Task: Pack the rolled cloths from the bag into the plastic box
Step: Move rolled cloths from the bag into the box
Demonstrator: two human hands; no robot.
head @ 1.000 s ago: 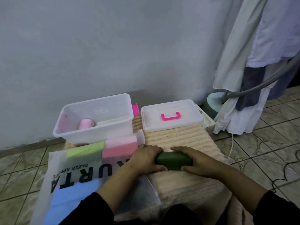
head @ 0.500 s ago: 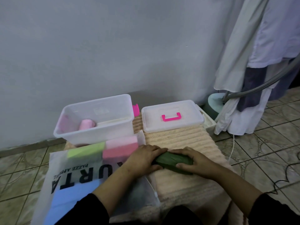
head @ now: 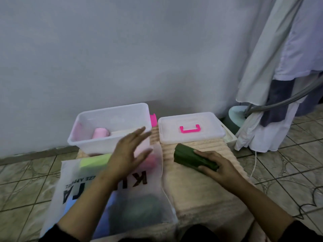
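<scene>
Green roll (head: 194,158) is lying on beige towel (head: 201,189), right hand (head: 218,167) gripping its near end, fingers wrapping it. Left hand (head: 128,152) is hovering over bag (head: 104,189), fingers spread, blurred. Pink roll (head: 100,133) is sitting in box (head: 111,137).

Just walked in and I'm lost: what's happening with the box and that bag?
A person is packing rolled cloths into the open plastic box. The right hand holds a dark green roll on the beige ribbed mat. The left hand hangs open above the bag. One pink roll sits in the box; the lid lies beside it.
</scene>
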